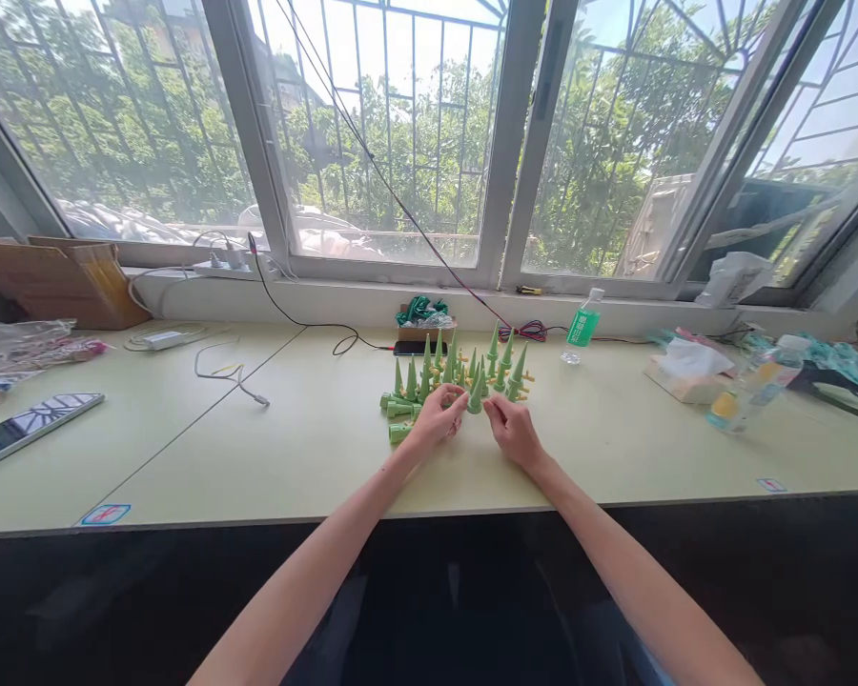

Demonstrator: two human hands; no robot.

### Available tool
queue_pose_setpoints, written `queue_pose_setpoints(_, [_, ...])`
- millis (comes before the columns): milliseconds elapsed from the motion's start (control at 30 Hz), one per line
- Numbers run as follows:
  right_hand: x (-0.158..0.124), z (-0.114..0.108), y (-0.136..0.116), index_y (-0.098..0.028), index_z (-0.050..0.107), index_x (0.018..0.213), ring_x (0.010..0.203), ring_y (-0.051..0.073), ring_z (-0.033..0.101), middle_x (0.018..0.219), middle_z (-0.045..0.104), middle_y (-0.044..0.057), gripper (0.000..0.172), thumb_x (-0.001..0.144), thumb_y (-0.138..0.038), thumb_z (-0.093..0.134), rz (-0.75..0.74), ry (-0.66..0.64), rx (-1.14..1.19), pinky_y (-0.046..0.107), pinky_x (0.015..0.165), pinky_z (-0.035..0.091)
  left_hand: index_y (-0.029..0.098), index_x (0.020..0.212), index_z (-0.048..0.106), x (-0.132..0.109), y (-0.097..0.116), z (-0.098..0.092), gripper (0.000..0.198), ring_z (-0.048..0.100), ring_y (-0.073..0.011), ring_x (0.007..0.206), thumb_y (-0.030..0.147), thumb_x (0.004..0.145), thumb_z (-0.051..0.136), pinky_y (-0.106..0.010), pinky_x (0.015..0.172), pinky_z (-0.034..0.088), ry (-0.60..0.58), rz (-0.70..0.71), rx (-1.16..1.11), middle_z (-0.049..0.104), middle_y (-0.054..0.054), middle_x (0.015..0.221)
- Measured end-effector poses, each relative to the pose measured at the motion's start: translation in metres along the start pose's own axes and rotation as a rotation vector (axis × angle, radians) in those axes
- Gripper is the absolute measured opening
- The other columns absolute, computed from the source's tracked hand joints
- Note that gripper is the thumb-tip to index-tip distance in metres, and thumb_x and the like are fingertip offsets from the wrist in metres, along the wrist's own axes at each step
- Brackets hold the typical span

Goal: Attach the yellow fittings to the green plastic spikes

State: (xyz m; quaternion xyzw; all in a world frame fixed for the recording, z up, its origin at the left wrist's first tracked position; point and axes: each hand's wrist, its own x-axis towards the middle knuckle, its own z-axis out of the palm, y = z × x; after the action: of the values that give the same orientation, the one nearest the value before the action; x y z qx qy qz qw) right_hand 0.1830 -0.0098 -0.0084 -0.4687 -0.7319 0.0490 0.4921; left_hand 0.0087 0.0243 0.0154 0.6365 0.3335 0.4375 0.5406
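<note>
As left fingers [459, 405] pinch a green cone [476, 393], right fingers [494, 410] (grip unclear) curl alongside.

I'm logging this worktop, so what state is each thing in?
Left hand: closed on held cone
Right hand: curled beside it
Held cone: tip up
Other green pieces: several tip up, some lying
Green-labelled bottle: upright
Tissue box: tissue pulled up
Phone: flat, screen dark
Tablet: flat

The pointed cones [476, 394] are green, the tabletop [315, 438] pale yellow.
</note>
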Motion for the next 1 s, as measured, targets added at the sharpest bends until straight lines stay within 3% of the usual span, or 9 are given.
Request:
queue_pose_setpoints(233, [0.0004, 0.0, -0.0018, -0.019, 0.052, 0.073, 0.06, 0.013, 0.042, 0.066, 0.051, 0.0, 0.034, 0.099, -0.036, 0.04, -0.059, -0.046, -0.004, 0.026, 0.06, 0.034, 0.019, 0.085, 0.046, -0.0002, -0.0006, 0.0008, 0.047, 0.038, -0.0061, 0.035, 0.065, 0.083, 0.055, -0.018, 0.033, 0.025, -0.08, -0.06, -0.028, 0.052, 0.004, 0.053])
queue_pose_setpoints(400, [0.0006, 0.0003, -0.0015, -0.02, 0.055, 0.075, 0.064, 0.015, 0.047, 0.071, 0.056, 0.002, 0.033, 0.1, -0.035, 0.039, -0.091, -0.058, -0.007, 0.026, 0.064, 0.037, 0.017, 0.093, 0.049, -0.0005, -0.0013, 0.001, 0.055, 0.04, -0.0075, 0.035, 0.071, 0.082, 0.05, -0.018, 0.033, 0.027, -0.126, -0.122, -0.08, 0.059, 0.0, 0.054])
queue_pose_setpoints(667, [-0.0001, -0.0005, -0.0005, -0.02, 0.051, 0.072, 0.06, 0.013, 0.043, 0.065, 0.051, 0.0, 0.035, 0.1, -0.036, 0.038, -0.078, -0.081, 0.004, 0.026, 0.06, 0.034, 0.016, 0.102, 0.053, -0.0025, 0.003, -0.0011, 0.052, 0.045, -0.0074, 0.039, 0.063, 0.08, 0.06, -0.019, 0.038, 0.032, -0.165, -0.145, -0.093, 0.063, -0.002, 0.062])
queue_pose_setpoints(833, [-0.001, -0.0001, 0.0001, -0.02, 0.049, 0.072, 0.055, 0.012, 0.04, 0.061, 0.047, -0.002, 0.034, 0.1, -0.036, 0.038, -0.032, -0.086, 0.025, 0.025, 0.057, 0.033, 0.017, 0.109, 0.05, -0.0053, 0.0046, -0.0016, 0.055, 0.047, -0.0074, 0.044, 0.061, 0.079, 0.064, -0.019, 0.041, 0.035, -0.177, -0.102, -0.061, 0.064, -0.002, 0.069])
queue_pose_setpoints(1000, [-0.0014, 0.0, 0.0007, -0.02, 0.046, 0.071, 0.053, 0.012, 0.038, 0.059, 0.045, -0.003, 0.033, 0.099, -0.036, 0.038, -0.023, -0.075, 0.035, 0.025, 0.054, 0.031, 0.018, 0.114, 0.05, -0.0075, 0.0031, -0.0022, 0.058, 0.043, -0.0065, 0.045, 0.057, 0.076, 0.068, -0.018, 0.041, 0.031, -0.179, -0.006, 0.001, 0.052, 0.005, 0.061])
